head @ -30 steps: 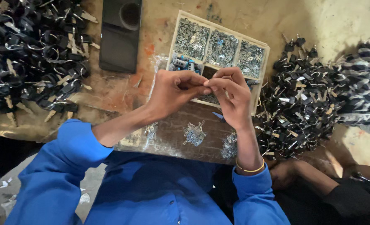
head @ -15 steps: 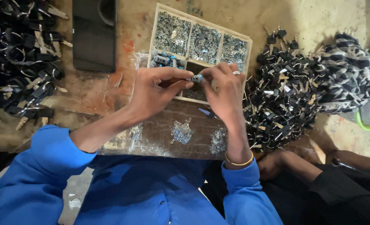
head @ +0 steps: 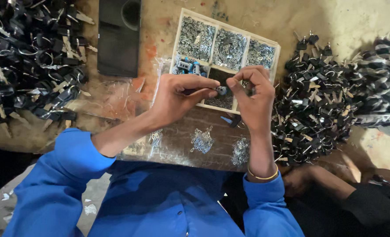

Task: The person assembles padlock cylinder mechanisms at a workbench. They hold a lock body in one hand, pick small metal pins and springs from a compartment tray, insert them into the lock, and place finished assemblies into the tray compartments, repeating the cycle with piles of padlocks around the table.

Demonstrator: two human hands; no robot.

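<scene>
- The left hand [head: 177, 98] pinches a small dark part [head: 194, 91] between thumb and forefinger, fingers closed on it, just above the tray [head: 272, 57].
- The right hand [head: 253, 94] has its fingertips curled in toward the same spot, thumb and forefinger closed on a tiny metal piece [head: 221, 90].
- The piece lies between the two hands, over the tray's near dark compartment. The part's long axis runs roughly left to right, pointing from the left fingers toward the right ones.
- Both hands are about equally near the piece; the right fingertips touch it from the right, while the left-held part meets it from the left.
- The tray's far row holds three compartments of small silvery bits; its near-left compartment holds blue and silver pieces [head: 187, 66].
- Right of the tray lies a heap of black-headed keys [head: 318, 101]; far left of the tray is another heap [head: 28, 57].
- A black slab [head: 118, 37] lies left of the tray.
- Nearer than the tray, little clumps of silvery bits [head: 202, 141] rest on a clear sheet.
</scene>
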